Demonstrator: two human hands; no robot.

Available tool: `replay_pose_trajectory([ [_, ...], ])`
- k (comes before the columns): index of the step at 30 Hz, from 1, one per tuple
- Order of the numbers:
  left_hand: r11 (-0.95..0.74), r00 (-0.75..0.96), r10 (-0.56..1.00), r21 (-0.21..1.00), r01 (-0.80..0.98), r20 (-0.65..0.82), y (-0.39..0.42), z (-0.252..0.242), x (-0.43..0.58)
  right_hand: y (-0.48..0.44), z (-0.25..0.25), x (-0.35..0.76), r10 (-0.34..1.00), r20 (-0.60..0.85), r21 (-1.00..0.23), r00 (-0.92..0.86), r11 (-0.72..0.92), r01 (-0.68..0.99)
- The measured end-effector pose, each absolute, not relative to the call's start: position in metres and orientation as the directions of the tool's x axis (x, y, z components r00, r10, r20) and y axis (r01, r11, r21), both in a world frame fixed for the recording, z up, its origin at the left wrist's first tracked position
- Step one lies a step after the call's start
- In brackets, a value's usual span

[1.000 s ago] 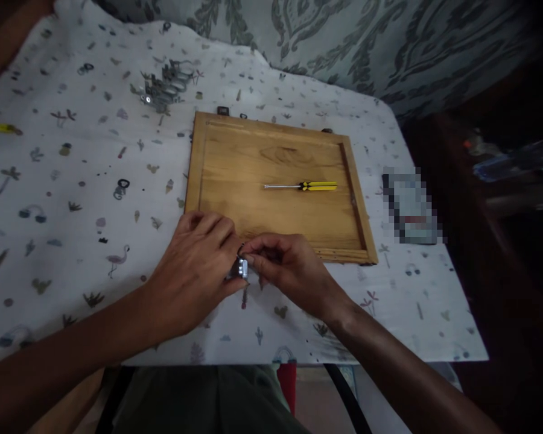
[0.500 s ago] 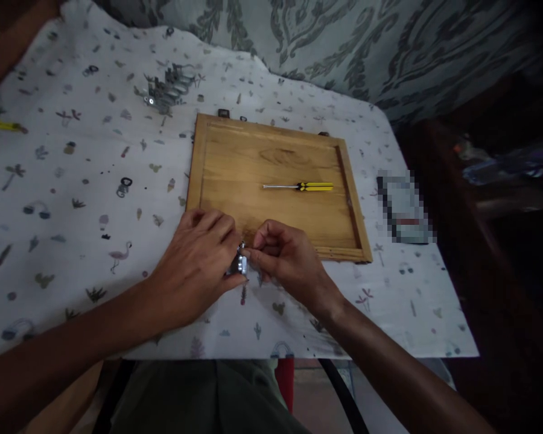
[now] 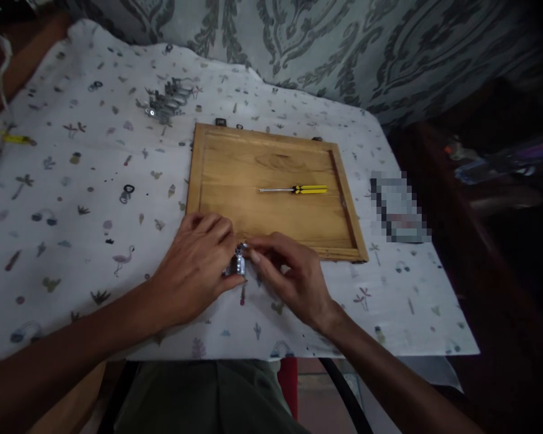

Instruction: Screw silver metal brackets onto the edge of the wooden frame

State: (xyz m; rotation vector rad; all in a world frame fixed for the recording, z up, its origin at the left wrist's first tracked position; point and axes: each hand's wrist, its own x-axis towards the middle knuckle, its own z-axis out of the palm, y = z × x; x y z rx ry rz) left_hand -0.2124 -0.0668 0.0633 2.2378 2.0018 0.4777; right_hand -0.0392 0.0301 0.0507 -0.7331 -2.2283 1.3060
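Observation:
A small shiny metal fitting stands at the near edge of a framed wooden panel. My left hand is closed round it from the left, with the thumb along its near side and the fingers hiding much of it. On the other side, my right hand has its thumb and forefinger bent close together at the fitting's upper end. Whatever is between those fingertips is too small to make out. A screwdriver with a yellow and black handle lies on the panel, its shaft pointing left.
Several grey metal fittings lie in a cluster at the back left of the printed tablecloth. A yellow-ended item is at the far left. A pixelated flat object lies to the right. Behind the table is a patterned wall.
My right forefinger has straightened and its thumb has drawn back slightly from the fitting. The left hand keeps its hold. The view has shifted a little.

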Motion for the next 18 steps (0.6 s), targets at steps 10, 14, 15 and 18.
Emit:
replay_pose_trajectory([
  [10,-0.129,0.087,0.983,0.277,0.952,0.162,-0.067,0.064,-0.212,0.029,0.030,-0.020,0.390,0.271,-0.459,-0.880,0.856,0.238],
  [14,-0.138,0.095,0.983,0.280,0.950,0.160,-0.066,0.064,-0.213,0.030,0.028,-0.019,0.368,0.253,-0.392,-0.895,0.885,0.252],
  [15,-0.140,0.097,0.982,0.282,0.949,0.163,-0.066,0.064,-0.213,0.030,0.027,-0.019,0.363,0.254,-0.381,-0.896,0.890,0.252],
  [18,-0.143,0.096,0.980,0.284,0.948,0.172,-0.066,0.063,-0.213,0.031,0.026,-0.018,0.364,0.263,-0.375,-0.893,0.892,0.253],
])
